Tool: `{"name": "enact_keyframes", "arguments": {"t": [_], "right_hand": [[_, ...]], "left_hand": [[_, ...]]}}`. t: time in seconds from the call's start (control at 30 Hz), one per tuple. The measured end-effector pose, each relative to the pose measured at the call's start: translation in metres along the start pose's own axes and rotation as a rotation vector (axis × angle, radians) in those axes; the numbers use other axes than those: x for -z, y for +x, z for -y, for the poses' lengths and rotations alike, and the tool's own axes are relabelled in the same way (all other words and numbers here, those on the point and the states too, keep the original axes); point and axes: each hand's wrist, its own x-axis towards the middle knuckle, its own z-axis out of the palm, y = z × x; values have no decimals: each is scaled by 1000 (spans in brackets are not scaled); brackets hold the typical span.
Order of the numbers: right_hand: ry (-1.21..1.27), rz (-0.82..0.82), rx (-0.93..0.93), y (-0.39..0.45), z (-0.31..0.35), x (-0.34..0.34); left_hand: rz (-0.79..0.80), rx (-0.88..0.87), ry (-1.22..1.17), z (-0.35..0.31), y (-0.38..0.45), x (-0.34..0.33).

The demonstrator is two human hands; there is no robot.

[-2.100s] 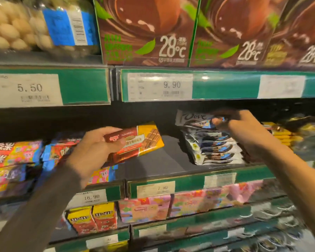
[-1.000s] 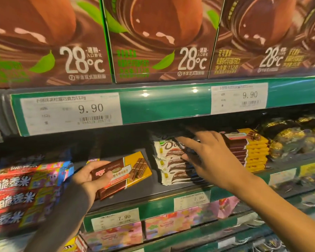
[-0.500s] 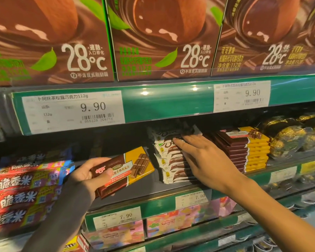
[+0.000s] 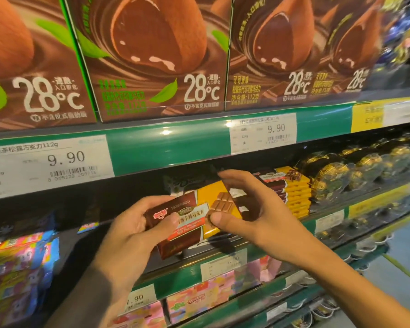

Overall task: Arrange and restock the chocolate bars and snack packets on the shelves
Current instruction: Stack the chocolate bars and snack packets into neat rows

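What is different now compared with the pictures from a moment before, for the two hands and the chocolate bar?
The right hand left the white Dove packets and came over to the chocolate bar, now pinching its yellow end. The left hand carried the bar rightward, so it now covers most of those packets. The left hand grips the bar's brown end as before, and the stack of matching bars has not moved.

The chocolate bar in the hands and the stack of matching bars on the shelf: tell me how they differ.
The chocolate bar is off the shelf, held tilted; the stack lies flat on the shelf to its right. The bar is gripped by the left hand and pinched by the right hand; nothing touches the stack. The bar is single; the stack holds several. Both share brown-and-yellow wrappers.
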Motion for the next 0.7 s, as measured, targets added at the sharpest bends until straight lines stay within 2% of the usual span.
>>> {"name": "enact_keyframes", "arguments": {"t": [0.2,0.3,0.5,0.6,0.7], "right_hand": [[-384,-24,109,-13,-19,43],[-434,-73,110,-12,-33,69],[-401,-217,64,-9,-60,110],[-422,-240,43,-6,-68,120],[-494,-221,-8,-2,-73,122]], "left_hand": [[78,-31,81,-10,25,-54],[125,-60,150,-16,43,-81],[194,-255,593,-18,84,-122],[234,-255,830,-21,96,-134],[253,-193,938,-21,108,-142]]}}
